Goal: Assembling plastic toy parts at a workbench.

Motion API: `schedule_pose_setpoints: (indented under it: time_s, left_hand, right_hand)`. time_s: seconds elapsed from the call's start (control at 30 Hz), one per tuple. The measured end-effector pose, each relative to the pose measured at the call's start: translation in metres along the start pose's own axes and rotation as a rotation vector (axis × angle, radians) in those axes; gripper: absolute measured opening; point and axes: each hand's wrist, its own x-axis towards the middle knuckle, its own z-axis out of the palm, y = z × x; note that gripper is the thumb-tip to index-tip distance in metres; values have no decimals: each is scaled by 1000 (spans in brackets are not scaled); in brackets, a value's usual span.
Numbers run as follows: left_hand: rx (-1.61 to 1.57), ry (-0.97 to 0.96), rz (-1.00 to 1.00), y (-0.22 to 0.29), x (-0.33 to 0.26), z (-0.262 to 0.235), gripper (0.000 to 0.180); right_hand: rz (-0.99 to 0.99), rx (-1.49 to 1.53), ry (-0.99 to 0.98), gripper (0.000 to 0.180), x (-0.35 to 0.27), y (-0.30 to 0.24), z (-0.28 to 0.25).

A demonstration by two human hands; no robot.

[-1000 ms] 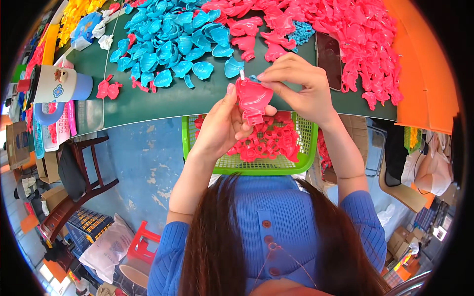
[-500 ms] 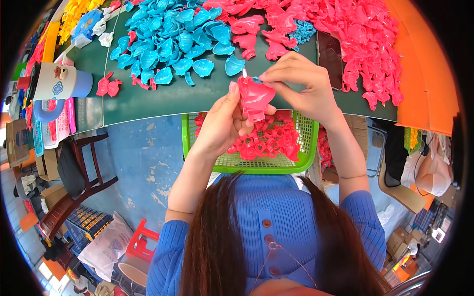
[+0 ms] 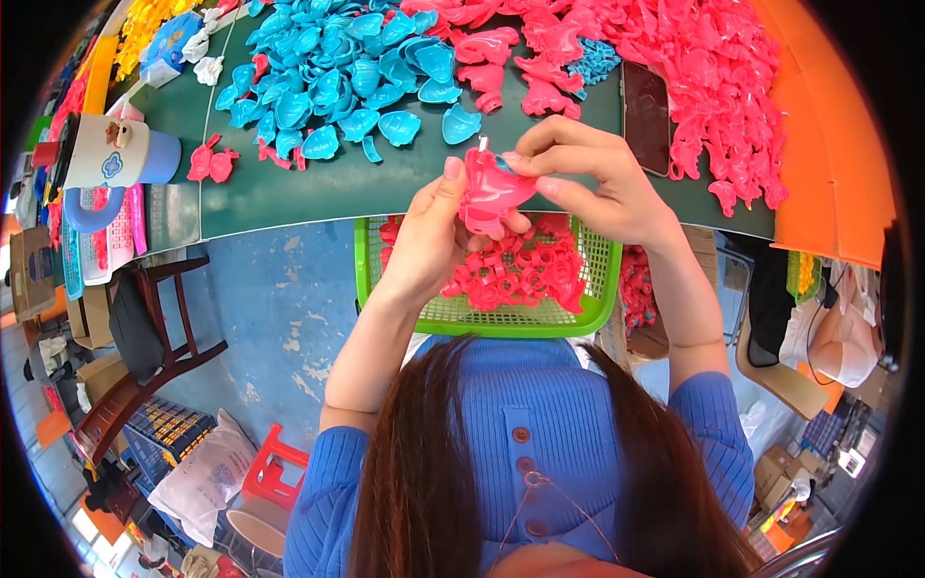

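Observation:
My left hand (image 3: 432, 223) is closed round a glossy pink plastic part (image 3: 491, 196), thumb along its side and fingers beneath. A short white peg (image 3: 483, 143) sticks up at the part's top. My right hand (image 3: 595, 181) touches the part's upper right edge with its fingers bent. A bit of blue (image 3: 505, 166) shows by those fingertips; whether they pinch it or press it against the part is hard to make out. Both hands are over the near table edge, above a green basket (image 3: 482, 329) with pink pieces (image 3: 525, 275).
On the green table (image 3: 289, 197) lie a heap of blue shell-shaped pieces (image 3: 337, 77), a large pink heap (image 3: 713, 87) and a dark phone (image 3: 646, 116). A cup (image 3: 116, 154) stands at the left. An orange sheet (image 3: 824, 144) borders the right side.
The pink part has tilted, its lower end turning toward me and partly out of sight. My right hand has shifted slightly right and down, fingers still at the part's edge.

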Motion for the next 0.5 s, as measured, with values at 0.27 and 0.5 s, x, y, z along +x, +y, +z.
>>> schedule_pose_setpoints:
  time_s: [0.27, 0.5]
  left_hand:
    - [43, 26, 50, -3, 9, -15, 49]
    - [-94, 141, 365, -3, -4, 11, 54]
  right_hand:
    - [-21, -127, 185, 37, -12, 2, 24]
    - [-88, -273, 328, 38, -9, -7, 33]
